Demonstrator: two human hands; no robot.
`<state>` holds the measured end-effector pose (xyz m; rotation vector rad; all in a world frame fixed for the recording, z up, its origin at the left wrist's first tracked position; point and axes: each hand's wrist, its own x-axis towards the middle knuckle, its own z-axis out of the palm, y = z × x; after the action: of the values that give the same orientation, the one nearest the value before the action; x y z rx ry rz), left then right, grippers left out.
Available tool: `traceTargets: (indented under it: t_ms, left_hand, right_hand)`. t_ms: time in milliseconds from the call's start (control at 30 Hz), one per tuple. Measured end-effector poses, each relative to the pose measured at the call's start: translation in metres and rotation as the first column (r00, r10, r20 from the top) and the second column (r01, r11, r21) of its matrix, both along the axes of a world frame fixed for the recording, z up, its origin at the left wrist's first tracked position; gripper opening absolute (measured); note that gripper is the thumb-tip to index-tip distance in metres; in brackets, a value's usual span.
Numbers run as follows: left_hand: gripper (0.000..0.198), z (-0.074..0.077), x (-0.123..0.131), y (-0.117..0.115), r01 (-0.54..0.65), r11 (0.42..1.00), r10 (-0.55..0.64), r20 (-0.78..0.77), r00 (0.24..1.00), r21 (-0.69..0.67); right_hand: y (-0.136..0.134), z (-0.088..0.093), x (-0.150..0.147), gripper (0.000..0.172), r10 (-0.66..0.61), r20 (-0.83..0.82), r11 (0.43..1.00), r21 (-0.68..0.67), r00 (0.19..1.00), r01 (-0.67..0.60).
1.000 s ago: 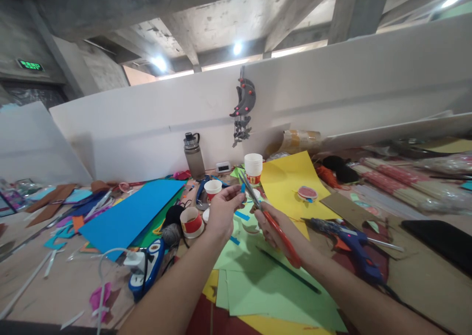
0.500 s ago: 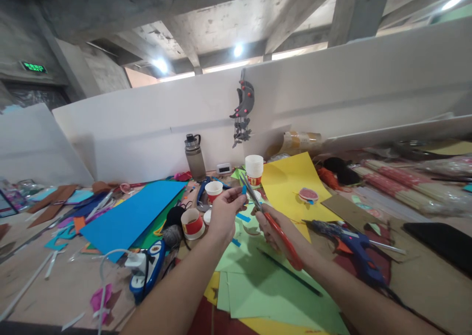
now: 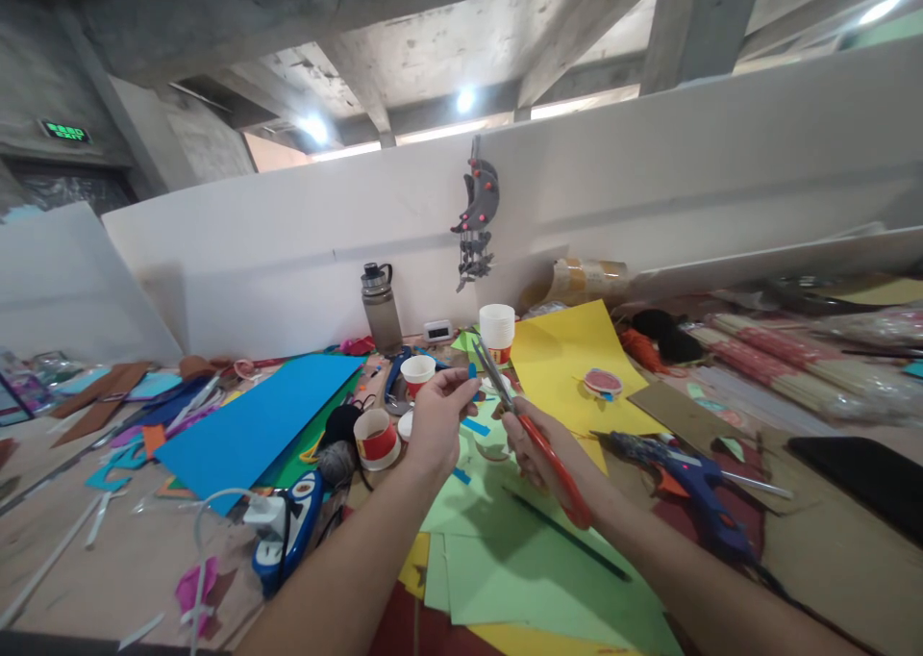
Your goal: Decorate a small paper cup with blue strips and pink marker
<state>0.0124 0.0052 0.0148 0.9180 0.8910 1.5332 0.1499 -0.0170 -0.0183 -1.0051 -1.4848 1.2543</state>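
Between thumb and fingers, my left hand (image 3: 441, 411) pinches a small piece of blue paper (image 3: 472, 371). My right hand (image 3: 542, 444) is closed round the red handles of a pair of scissors (image 3: 552, 468). The blades point up and away, just right of the blue piece and apart from it. Below both hands lie light green paper sheets (image 3: 534, 569) with blue paper strips (image 3: 476, 426) on them. A dark pencil (image 3: 569, 536) rests across the green sheets.
Left of my hands stand paper cups (image 3: 376, 437), a power strip (image 3: 288, 531) and a blue sheet (image 3: 266, 425). A stack of cups (image 3: 497, 329) and a bottle (image 3: 381, 310) stand behind. Rightward lie a yellow sheet (image 3: 555, 348), a glue gun (image 3: 692, 483) and a black phone-like slab (image 3: 865, 478).
My left hand and the blue piece have shifted slightly left, away from the scissor blades. The scissors have moved very little.
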Motion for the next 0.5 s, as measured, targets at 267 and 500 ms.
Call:
traceTargets:
  t_ms: [267, 500]
  left_hand:
    - [0.026, 0.0051, -0.0028, -0.0037, 0.098, 0.993, -0.094, 0.050, 0.994, -0.067]
    - [0.021, 0.0022, -0.0009, -0.0037, 0.113, 0.992, -0.107, 0.098, 0.989, -0.050]
  right_hand:
    - [-0.0024, 0.0036, 0.0000, 0.038, 0.007, 0.020, 1.000, 0.020, 1.000, -0.007]
    - [-0.0023, 0.0026, 0.0006, 0.039, 0.035, 0.069, 0.999, 0.033, 0.997, -0.037]
